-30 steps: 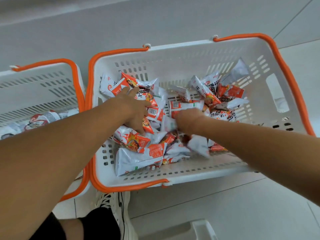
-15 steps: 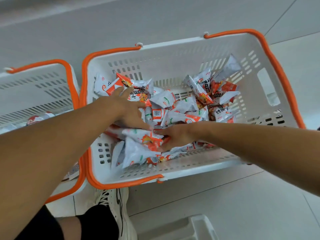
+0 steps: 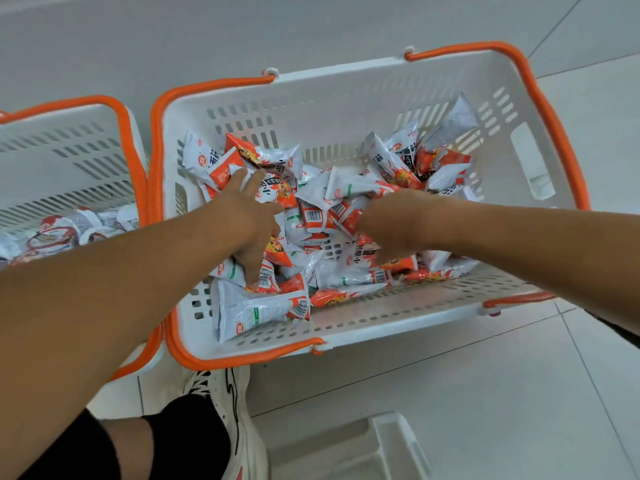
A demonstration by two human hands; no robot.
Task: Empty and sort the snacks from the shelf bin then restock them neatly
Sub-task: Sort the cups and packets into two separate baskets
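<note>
Snack packets [image 3: 313, 220] heaped in the white basket [image 3: 346, 74] on the floor. Head view: left hand [image 3: 247, 216] splayed flat on the pile; right hand [image 3: 388, 223] among packets, grip unclear. Light, crinkly, slippery; pinch crimped ends

Support surface: light grey tiled floor [image 3: 450, 393], thin grout lines visible. Resting directly on it: white slotted basket with orange handles [image 3: 346, 98], centre of view; a second white basket with orange rim [image 3: 69, 140] just beside it to the left, sides nearly touching. Near bottom edge, a white plastic bin corner [image 3: 381, 441], partly cut off. White sneaker [image 3: 235, 403] planted on floor, just beside the centre basket's near rim.
</note>
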